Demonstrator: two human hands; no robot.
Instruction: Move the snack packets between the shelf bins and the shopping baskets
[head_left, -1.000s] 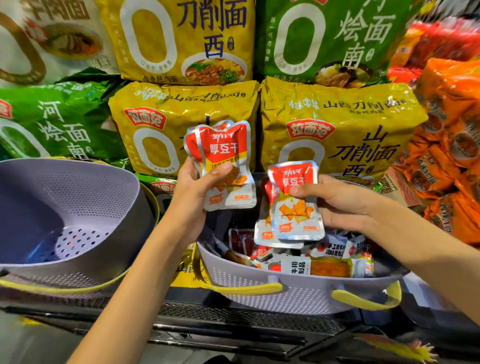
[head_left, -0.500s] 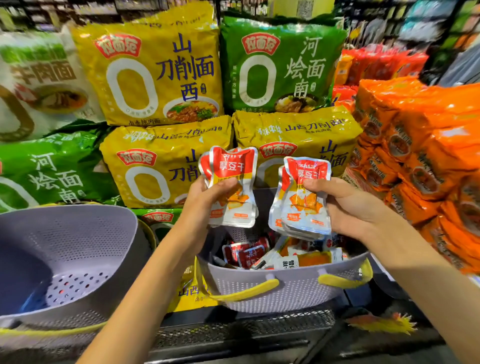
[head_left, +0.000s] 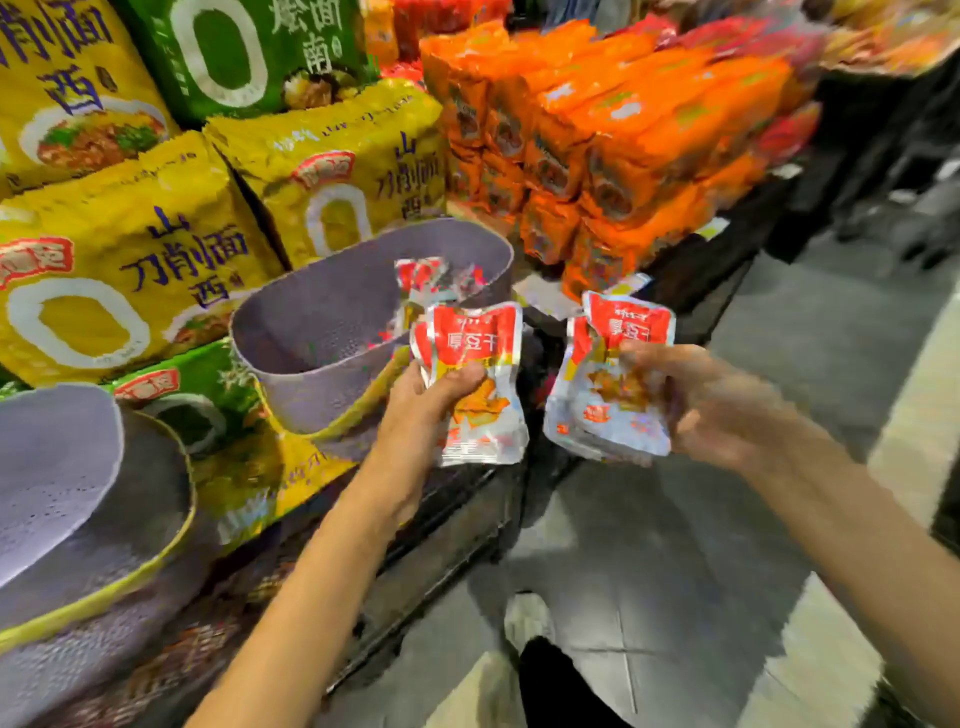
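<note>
My left hand (head_left: 415, 410) grips a small stack of red-and-silver snack packets (head_left: 478, 384) with the thumb across the front. My right hand (head_left: 711, 410) holds another bunch of the same packets (head_left: 608, 389), fingers curled round their right edge. Both bunches hang in the air to the right of a lilac perforated basket (head_left: 311, 332) with yellow handles on the shelf ledge. A few more red packets (head_left: 421, 280) stick up inside that basket. A second lilac basket (head_left: 62, 478) sits at the lower left.
Large yellow noodle bags (head_left: 130, 270) and green ones (head_left: 249, 57) are stacked behind the baskets. Orange packs (head_left: 613, 135) fill the shelf to the right. A black shelf edge (head_left: 452, 525) runs diagonally below. Grey floor tiles (head_left: 675, 571) and my shoe (head_left: 524, 618) lie beneath my arms.
The view has swung to the right and down, so the baskets now lie to the left. Both hands keep their packets and have come away from above the basket.
</note>
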